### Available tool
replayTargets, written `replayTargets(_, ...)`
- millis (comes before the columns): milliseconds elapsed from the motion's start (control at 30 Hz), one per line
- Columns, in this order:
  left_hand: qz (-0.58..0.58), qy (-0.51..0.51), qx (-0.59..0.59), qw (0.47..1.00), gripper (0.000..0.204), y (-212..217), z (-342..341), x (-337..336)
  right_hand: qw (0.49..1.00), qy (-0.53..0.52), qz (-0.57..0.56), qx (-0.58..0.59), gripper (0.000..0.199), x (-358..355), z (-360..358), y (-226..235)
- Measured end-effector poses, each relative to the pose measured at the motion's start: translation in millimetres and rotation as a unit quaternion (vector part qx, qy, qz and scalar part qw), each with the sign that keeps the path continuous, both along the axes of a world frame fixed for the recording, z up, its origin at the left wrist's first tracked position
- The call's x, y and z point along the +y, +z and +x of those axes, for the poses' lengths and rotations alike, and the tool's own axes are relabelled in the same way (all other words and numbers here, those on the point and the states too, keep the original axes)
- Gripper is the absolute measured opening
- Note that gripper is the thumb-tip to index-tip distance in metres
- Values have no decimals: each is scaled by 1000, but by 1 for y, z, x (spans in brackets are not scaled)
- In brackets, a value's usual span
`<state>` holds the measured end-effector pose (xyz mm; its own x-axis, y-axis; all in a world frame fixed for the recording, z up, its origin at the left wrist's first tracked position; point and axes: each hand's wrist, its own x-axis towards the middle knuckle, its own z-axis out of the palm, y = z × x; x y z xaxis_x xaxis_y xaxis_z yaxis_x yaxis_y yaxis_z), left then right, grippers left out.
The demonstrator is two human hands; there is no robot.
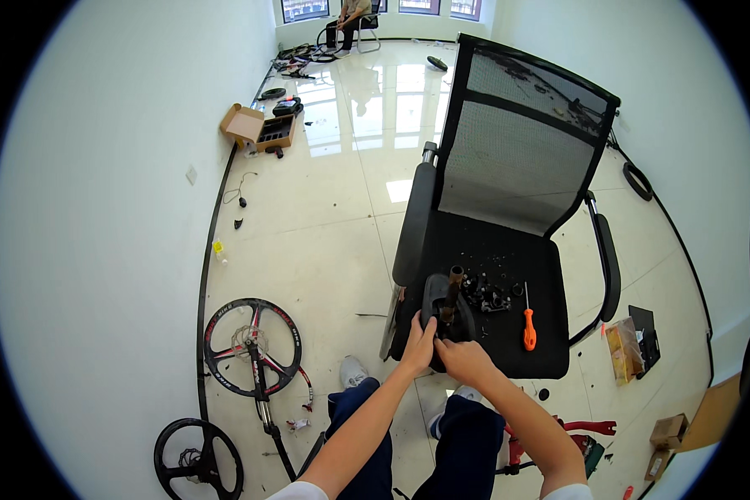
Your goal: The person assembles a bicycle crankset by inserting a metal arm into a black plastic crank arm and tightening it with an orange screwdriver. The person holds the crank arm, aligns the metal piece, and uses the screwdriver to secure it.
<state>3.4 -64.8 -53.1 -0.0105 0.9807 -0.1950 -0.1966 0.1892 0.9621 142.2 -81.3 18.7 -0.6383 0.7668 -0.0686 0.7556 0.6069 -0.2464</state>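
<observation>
on my feed the black saddle point(437, 296), with a rust-brown tube point(454, 290) standing up from it at a slight tilt, was over the near left corner of the black chair seat point(552, 287). i had the left hand point(418, 343) pinching its near left edge between thumb and fingers, and the right hand point(465, 358) closed on its near right edge, the 2 hands close together; the fingertips beneath were hidden from me. i could not tell whether the saddle rested on the seat or was held just clear of it.

to the right of the saddle i saw a cluster of small dark parts point(492, 296), and right of those a screwdriver point(529, 333), its orange handle toward the near side and its shaft pointing far. the mesh backrest point(525, 133) rose on the far side of the seat.

on the floor point(325, 242) at the near left i made out 2 wheels: 1 with red-marked spokes point(254, 337), and a plain black wheel point(192, 462) nearer. at the near right lay a red metal part point(592, 427). by the wall at the far left sat an open cardboard box point(243, 123), and at the far end i saw a seated person point(356, 15).
</observation>
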Motion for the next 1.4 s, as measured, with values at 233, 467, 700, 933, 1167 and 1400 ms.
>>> replayTargets(233, 49, -17, 104, 993, 80, -6, 2, -8, 1000, -12, 10, 13, 31, -7, 6, 1)
replayTargets(467, 53, -92, 81, 991, 78, 13, -27, -26, 998, -17, 10, 55, 26, 0, 4, -4)
replayTargets(700, 133, -21, 317, 939, 68, 54, -22, -45, 984, -86, -31, 152, 21, -8, 17, -7)
replayTargets(933, 101, 8, 240, 965, 63, 53, -21, -49, 861, -386, 43, 329, 13, -9, 74, -19)
replayTargets(1167, 111, 2, 286, 952, 67, 54, -16, -46, 888, -367, 15, 277, 12, 0, 86, -45)
replayTargets(1400, 191, 88, 357, 910, 65, 31, -4, -42, 906, -351, 60, 230, 13, 0, 84, -60)
